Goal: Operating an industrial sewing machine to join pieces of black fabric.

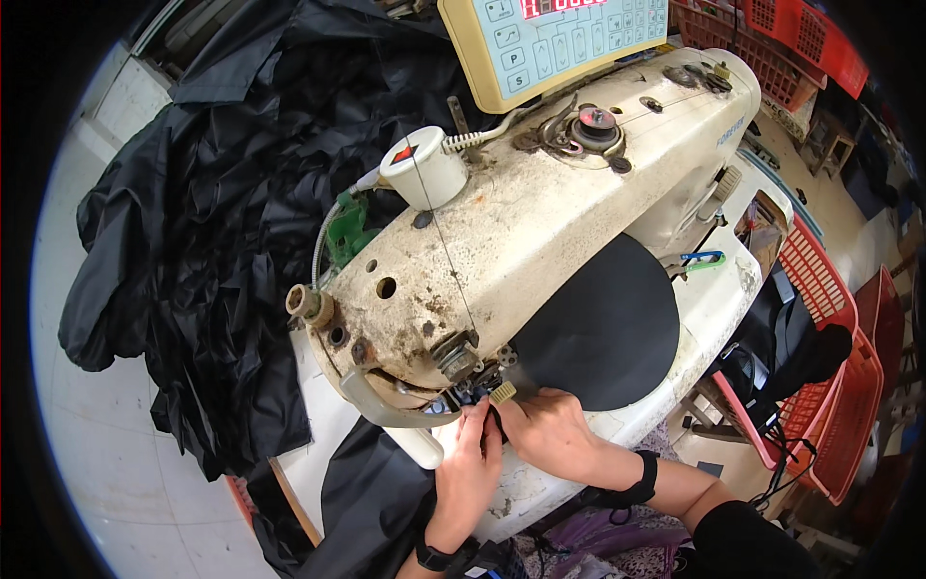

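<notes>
A worn, cream-coloured sewing machine [453, 251] stretches across the middle, its needle end toward me. Close together at the needle are both of my hands. My left hand [468, 473] has its fingers drawn together on black fabric [381, 487], which hangs off toward the lower left. On the other side of the needle, my right hand [552, 436] is bent with its fingertips pressed in on the black fabric. The machine head partly hides the fingertips. A smooth, rounded black fabric piece [608, 333] lies under the machine arm, beyond my right hand.
A large heap of black fabric [193, 232] covers the left side behind the machine. A control panel [559, 53] stands at the top. Small thread snips [702, 261] with blue and green handles lie on the machine bed. Red plastic baskets [815, 280] stand at right.
</notes>
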Action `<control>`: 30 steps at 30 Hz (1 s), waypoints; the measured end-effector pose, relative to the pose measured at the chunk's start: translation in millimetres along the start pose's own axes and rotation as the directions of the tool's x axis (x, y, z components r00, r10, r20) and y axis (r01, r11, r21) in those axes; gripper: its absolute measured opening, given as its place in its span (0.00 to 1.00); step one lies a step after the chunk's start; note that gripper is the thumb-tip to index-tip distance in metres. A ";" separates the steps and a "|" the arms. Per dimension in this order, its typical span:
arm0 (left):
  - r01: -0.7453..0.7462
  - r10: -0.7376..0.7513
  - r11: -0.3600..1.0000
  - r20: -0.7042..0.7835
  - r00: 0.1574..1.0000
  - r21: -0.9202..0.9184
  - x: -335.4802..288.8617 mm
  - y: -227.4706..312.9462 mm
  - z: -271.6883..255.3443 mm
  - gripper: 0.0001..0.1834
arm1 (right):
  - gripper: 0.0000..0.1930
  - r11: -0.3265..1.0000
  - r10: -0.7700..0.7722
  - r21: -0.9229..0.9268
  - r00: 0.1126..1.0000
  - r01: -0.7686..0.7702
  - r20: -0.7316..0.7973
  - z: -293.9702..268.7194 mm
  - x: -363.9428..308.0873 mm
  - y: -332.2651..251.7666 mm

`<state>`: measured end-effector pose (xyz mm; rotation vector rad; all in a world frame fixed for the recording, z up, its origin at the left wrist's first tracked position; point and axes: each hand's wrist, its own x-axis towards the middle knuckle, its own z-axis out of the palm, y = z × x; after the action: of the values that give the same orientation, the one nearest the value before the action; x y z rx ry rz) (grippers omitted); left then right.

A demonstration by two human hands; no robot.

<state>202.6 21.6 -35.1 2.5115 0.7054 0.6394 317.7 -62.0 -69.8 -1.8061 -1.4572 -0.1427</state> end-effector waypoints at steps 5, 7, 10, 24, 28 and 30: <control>-0.006 0.001 0.999 0.111 0.994 0.039 -2.6 -3.4 -4.8 0.18 | 0.16 1.000 0.005 0.003 1.000 -0.005 0.006 -0.8 -1.1 0.0; -0.031 0.026 0.997 0.078 0.997 0.070 -1.6 -4.9 -4.5 0.18 | 0.15 1.000 0.006 0.005 1.000 -0.006 0.008 -0.7 -0.6 -1.1; -0.085 0.079 0.987 0.052 0.996 0.135 2.1 -12.6 -3.1 0.18 | 0.13 1.000 -0.002 -0.004 1.000 0.003 0.014 -3.8 -1.0 -0.8; -0.307 0.358 0.859 -0.053 0.932 0.410 -17.0 -4.5 -31.5 0.16 | 0.10 0.997 -0.014 0.075 0.999 0.012 0.028 -3.4 -4.0 1.5; 0.014 0.239 0.742 -0.285 0.928 0.670 -42.4 -6.9 -45.5 0.31 | 0.09 0.996 -0.037 0.084 0.999 0.034 0.026 -3.4 -4.2 3.7; 0.257 -0.050 0.757 -0.340 0.939 0.600 -51.0 -17.4 -60.3 0.50 | 0.08 0.995 -0.053 0.087 0.998 0.050 0.035 -2.7 -2.4 1.4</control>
<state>125.0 23.5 -12.4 2.9348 1.4480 0.8467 319.1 -65.7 -70.0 -1.7105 -1.5138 -0.0711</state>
